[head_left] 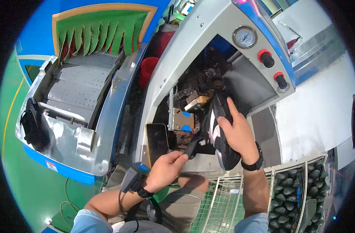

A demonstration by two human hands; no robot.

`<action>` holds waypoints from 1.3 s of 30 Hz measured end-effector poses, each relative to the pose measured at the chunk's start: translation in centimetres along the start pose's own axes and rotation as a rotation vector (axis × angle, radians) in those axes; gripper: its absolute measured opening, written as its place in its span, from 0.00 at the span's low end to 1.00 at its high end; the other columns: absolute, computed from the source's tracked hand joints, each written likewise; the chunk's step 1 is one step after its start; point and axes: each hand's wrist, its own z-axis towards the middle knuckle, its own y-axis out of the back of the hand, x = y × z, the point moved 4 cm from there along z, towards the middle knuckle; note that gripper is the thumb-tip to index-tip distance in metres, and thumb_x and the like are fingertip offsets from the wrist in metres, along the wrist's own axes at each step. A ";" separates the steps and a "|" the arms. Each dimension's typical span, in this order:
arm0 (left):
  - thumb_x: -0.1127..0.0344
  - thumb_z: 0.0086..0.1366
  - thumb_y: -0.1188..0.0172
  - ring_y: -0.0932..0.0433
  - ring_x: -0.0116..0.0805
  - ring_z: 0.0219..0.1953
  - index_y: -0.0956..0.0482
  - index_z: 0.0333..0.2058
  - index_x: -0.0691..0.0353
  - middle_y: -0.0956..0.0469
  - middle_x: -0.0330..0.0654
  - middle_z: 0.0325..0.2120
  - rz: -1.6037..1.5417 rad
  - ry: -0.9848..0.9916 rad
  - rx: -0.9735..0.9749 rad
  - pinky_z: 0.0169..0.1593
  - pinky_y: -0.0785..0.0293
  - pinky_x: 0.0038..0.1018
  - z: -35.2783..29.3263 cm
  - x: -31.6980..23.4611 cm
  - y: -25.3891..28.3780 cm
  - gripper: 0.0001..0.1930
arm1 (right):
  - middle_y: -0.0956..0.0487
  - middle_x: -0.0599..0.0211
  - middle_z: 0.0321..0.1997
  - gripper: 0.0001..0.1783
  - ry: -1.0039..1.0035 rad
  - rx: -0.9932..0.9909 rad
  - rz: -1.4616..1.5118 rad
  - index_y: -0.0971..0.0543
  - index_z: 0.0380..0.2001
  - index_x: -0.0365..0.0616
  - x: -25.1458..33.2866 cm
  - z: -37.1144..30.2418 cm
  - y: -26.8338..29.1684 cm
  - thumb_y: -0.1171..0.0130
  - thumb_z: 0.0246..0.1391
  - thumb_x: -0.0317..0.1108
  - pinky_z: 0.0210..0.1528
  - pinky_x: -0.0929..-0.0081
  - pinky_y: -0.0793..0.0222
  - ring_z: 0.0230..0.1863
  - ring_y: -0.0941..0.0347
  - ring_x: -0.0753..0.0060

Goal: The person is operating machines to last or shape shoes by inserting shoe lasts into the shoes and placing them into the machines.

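Note:
My right hand grips a black shoe with white and pinkish side panels, thumb and forefinger along its upper. The shoe is tilted in the mouth of a grey machine, its far end among the dark parts inside. Between the closed fingertips of my left hand is a narrow dark strip, which reaches toward the shoe's left side; I cannot make out whether the two are joined. Just beyond the strip sits a metal bracket with brown and blue pads.
A phone leans on the machine's left edge. The machine carries a gauge and two red-black knobs. At left stands a conveyor with a green strip curtain and a black shoe. A wire rack holds rounded dark pieces.

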 end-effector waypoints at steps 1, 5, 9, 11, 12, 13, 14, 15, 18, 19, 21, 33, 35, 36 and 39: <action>0.54 0.72 0.45 0.24 0.31 0.24 0.20 0.39 0.66 0.24 0.45 0.20 0.061 -0.034 -0.032 0.31 0.28 0.31 0.0 0.5 -0.1 0.17 | 0.26 0.31 0.53 0.41 -0.001 -0.026 0.006 0.43 0.73 0.50 0.1 -0.1 -0.1 0.46 0.59 0.50 0.56 0.51 0.32 0.54 0.29 0.30; 0.59 0.71 0.46 0.23 0.30 0.27 0.19 0.38 0.68 0.20 0.45 0.25 0.228 -0.050 0.077 0.35 0.26 0.30 -2.3 0.7 -1.6 0.15 | 0.30 0.30 0.55 0.42 0.106 -0.209 -0.084 0.46 0.74 0.51 -0.1 -1.1 0.3 0.45 0.60 0.48 0.52 0.46 0.30 0.48 0.27 0.28; 0.58 0.71 0.46 0.20 0.38 0.28 0.18 0.39 0.64 0.19 0.50 0.26 0.364 -0.147 0.138 0.36 0.25 0.32 -4.9 0.9 -3.4 0.15 | 0.29 0.31 0.49 0.42 0.132 -0.411 -0.040 0.47 0.74 0.52 1.1 -3.7 1.4 0.45 0.61 0.45 0.46 0.45 0.28 0.43 0.27 0.27; 0.58 0.71 0.45 0.20 0.38 0.27 0.18 0.39 0.65 0.19 0.50 0.25 0.381 -0.156 0.137 0.35 0.25 0.32 -5.9 0.7 -4.3 0.15 | 0.29 0.33 0.46 0.41 0.163 -0.457 -0.057 0.47 0.74 0.54 0.7 -6.3 1.5 0.45 0.61 0.44 0.41 0.44 0.28 0.38 0.28 0.29; 0.58 0.71 0.44 0.20 0.38 0.27 0.18 0.39 0.65 0.20 0.51 0.25 0.387 -0.151 0.139 0.35 0.25 0.32 -6.4 0.7 -4.5 0.15 | 0.30 0.35 0.45 0.42 0.175 -0.478 -0.065 0.47 0.74 0.55 0.8 -7.8 1.2 0.44 0.61 0.43 0.38 0.44 0.28 0.36 0.28 0.29; 0.58 0.71 0.44 0.20 0.38 0.27 0.18 0.39 0.65 0.20 0.51 0.25 0.400 -0.161 0.145 0.35 0.25 0.32 -6.8 0.2 -4.6 0.15 | 0.30 0.37 0.45 0.42 0.177 -0.516 -0.055 0.47 0.74 0.52 1.2 -9.3 1.0 0.43 0.60 0.41 0.40 0.44 0.28 0.35 0.29 0.31; 0.56 0.71 0.44 0.21 0.35 0.28 0.19 0.41 0.65 0.19 0.49 0.26 0.415 -0.161 0.182 0.35 0.25 0.31 -7.4 -0.3 -4.7 0.16 | 0.30 0.37 0.46 0.42 0.246 -0.581 -0.002 0.44 0.73 0.46 1.0 -11.1 0.8 0.41 0.58 0.39 0.44 0.47 0.28 0.40 0.29 0.30; 0.55 0.72 0.43 0.21 0.33 0.28 0.19 0.43 0.65 0.18 0.47 0.28 0.430 -0.152 0.210 0.36 0.25 0.30 -7.7 -0.4 -4.4 0.17 | 0.30 0.36 0.49 0.41 0.239 -0.596 0.035 0.42 0.71 0.40 1.0 -13.0 0.3 0.39 0.57 0.36 0.48 0.50 0.30 0.45 0.30 0.31; 0.47 0.72 0.45 0.17 0.36 0.33 0.23 0.52 0.64 0.16 0.45 0.32 0.066 -0.148 0.312 0.37 0.23 0.35 -9.0 0.0 -4.2 0.24 | 0.29 0.37 0.53 0.39 0.194 -0.624 0.057 0.34 0.66 0.36 1.5 -20.4 -0.1 0.34 0.51 0.32 0.54 0.54 0.31 0.53 0.30 0.34; 0.45 0.73 0.48 0.20 0.30 0.44 0.31 0.60 0.64 0.19 0.43 0.44 -0.105 -0.065 0.446 0.44 0.22 0.33 -9.6 -0.7 -4.4 0.29 | 0.29 0.38 0.54 0.38 0.251 -0.559 -0.013 0.31 0.64 0.37 1.7 -22.8 -0.1 0.32 0.48 0.33 0.54 0.53 0.31 0.54 0.29 0.34; 0.46 0.72 0.45 0.21 0.30 0.45 0.31 0.61 0.63 0.20 0.43 0.45 -0.458 0.067 0.505 0.47 0.23 0.31 -10.1 0.1 -4.8 0.29 | 0.29 0.40 0.55 0.36 0.116 -0.241 0.091 0.26 0.59 0.39 2.0 -26.0 -0.5 0.28 0.44 0.35 0.54 0.51 0.30 0.53 0.28 0.36; 0.40 0.55 0.34 0.16 0.54 0.39 0.25 0.50 0.67 0.18 0.59 0.34 0.562 0.050 0.356 0.44 0.23 0.41 -10.0 2.1 -2.4 0.36 | 0.22 0.45 0.52 0.24 -0.369 0.117 1.993 0.31 0.56 0.29 -0.2 -11.9 -3.5 0.43 0.65 0.37 0.52 0.57 0.21 0.49 0.21 0.48; 0.40 0.54 0.33 0.17 0.57 0.40 0.25 0.51 0.67 0.17 0.59 0.35 0.618 -0.022 0.303 0.45 0.22 0.42 -10.2 2.7 -2.7 0.36 | 0.21 0.44 0.51 0.25 -0.401 0.006 2.106 0.29 0.57 0.31 1.6 -11.0 -3.1 0.44 0.65 0.39 0.46 0.62 0.21 0.47 0.21 0.56; 0.41 0.53 0.31 0.17 0.56 0.40 0.24 0.50 0.67 0.17 0.59 0.35 0.609 0.034 0.304 0.45 0.22 0.41 -10.8 2.6 -3.0 0.36 | 0.21 0.46 0.50 0.24 -0.303 -0.023 1.994 0.29 0.58 0.33 1.2 -11.9 -2.7 0.43 0.63 0.37 0.46 0.63 0.22 0.45 0.20 0.55; 0.60 0.52 0.27 0.18 0.36 0.39 0.24 0.45 0.68 0.16 0.49 0.37 0.355 -0.122 0.225 0.47 0.24 0.31 -10.5 6.7 -1.2 0.25 | 0.22 0.51 0.55 0.36 -0.087 -0.284 1.919 0.40 0.70 0.46 0.5 -16.9 0.2 0.39 0.61 0.34 0.40 0.60 0.21 0.41 0.18 0.53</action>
